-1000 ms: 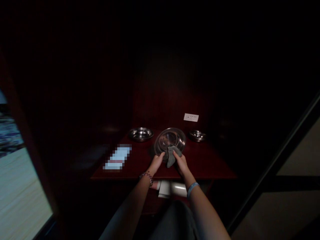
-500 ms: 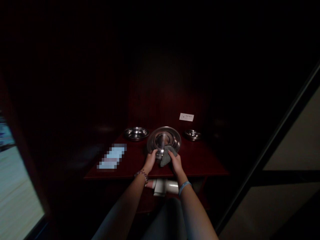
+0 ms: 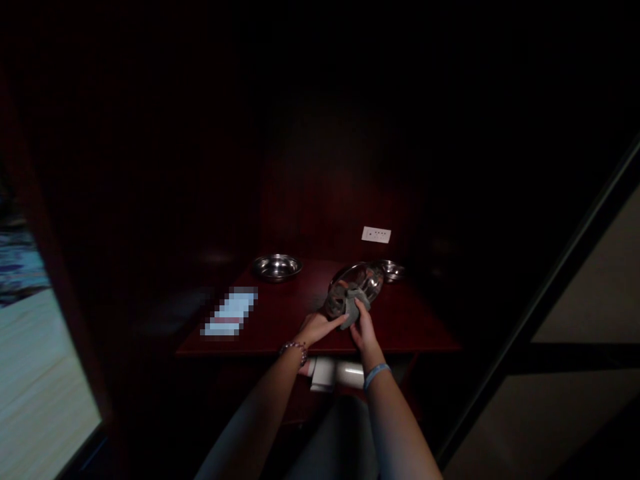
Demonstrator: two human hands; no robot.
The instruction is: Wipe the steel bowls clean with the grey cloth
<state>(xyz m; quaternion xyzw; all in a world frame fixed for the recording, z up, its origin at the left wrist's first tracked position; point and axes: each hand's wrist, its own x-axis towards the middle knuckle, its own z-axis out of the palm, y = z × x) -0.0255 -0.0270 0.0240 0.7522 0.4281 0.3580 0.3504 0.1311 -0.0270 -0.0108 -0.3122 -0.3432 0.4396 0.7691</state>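
Observation:
A shiny round stainless-steel dish (image 3: 371, 285) is tilted on its side above the red-brown shelf. My left hand (image 3: 320, 327) grips its near left edge; the fingers are partly hidden behind it. My right hand (image 3: 365, 327) is closed on a grey cloth (image 3: 354, 308), pressed against the dish. Another shallow stainless-steel dish (image 3: 277, 267) lies upright on the shelf to the left. Behind the held dish on the right, smaller stacked metal dishes (image 3: 393, 270) are partly covered.
The red-brown shelf (image 3: 280, 320) has dark walls around it. A pixelated pale rectangle (image 3: 230, 313) lies at its left. A white socket panel (image 3: 376, 235) is on the back wall. Below the shelf edge are white objects (image 3: 324, 373), partly hidden by my arms.
The held dish has swung from facing me to a steep tilt and shifted right, now overlapping the smaller dishes. My left hand has moved right, closer to the cloth.

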